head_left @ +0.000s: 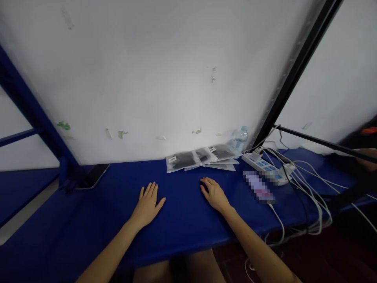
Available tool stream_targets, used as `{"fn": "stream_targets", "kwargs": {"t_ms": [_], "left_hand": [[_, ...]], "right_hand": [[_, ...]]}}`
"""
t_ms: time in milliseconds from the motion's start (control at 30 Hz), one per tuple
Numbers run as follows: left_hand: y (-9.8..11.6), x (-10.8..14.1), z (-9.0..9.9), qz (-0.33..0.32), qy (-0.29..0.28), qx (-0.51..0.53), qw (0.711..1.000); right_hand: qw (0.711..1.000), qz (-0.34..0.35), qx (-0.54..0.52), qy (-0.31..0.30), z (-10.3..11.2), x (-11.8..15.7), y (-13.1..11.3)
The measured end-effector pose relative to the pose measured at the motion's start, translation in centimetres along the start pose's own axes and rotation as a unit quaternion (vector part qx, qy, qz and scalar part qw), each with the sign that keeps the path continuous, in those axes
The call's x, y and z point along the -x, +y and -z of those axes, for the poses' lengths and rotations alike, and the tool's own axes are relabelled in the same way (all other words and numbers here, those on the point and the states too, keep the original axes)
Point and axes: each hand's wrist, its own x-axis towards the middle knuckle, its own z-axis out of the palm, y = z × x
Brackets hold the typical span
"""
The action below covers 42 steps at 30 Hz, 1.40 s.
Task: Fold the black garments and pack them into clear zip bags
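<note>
My left hand [148, 207] lies palm down on the blue table [176, 220], its fingers spread and nothing in it. To the right, my right hand [214, 193] rests on the same surface with its fingers slightly curved and apart, holding nothing. Beyond my right hand, by the wall, several clear zip bags [185, 159] with dark contents and small white labels lie overlapping. A phone with a blurred screen [259, 186] lies to the right of my right hand, with a white cable at its near end.
A white power strip [268, 169] with tangled cables [316, 196] is at the right. A water bottle [240, 138] stands by the wall. Another dark phone [96, 175] lies at the left near the blue frame post [38, 114]. A person's arm [366, 157] shows at the far right.
</note>
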Motion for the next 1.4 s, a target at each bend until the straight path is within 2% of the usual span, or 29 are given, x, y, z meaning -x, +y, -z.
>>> {"fn": "stream_targets", "kwargs": {"t_ms": [533,1167,1400], "left_hand": [[0.09,0.19,0.23,0.008,-0.002,0.030,1.000],[0.85,0.05,0.65,0.015,-0.010,-0.007,1.000],[0.35,0.22,0.61,0.005,-0.013,0.001,1.000]], "right_hand": [[1.000,0.000,-0.001,-0.004,-0.24,0.15,0.15],[1.000,-0.002,-0.008,-0.001,0.08,0.03,-0.03],[1.000,-0.005,0.004,0.001,-0.30,0.04,0.11]]}}
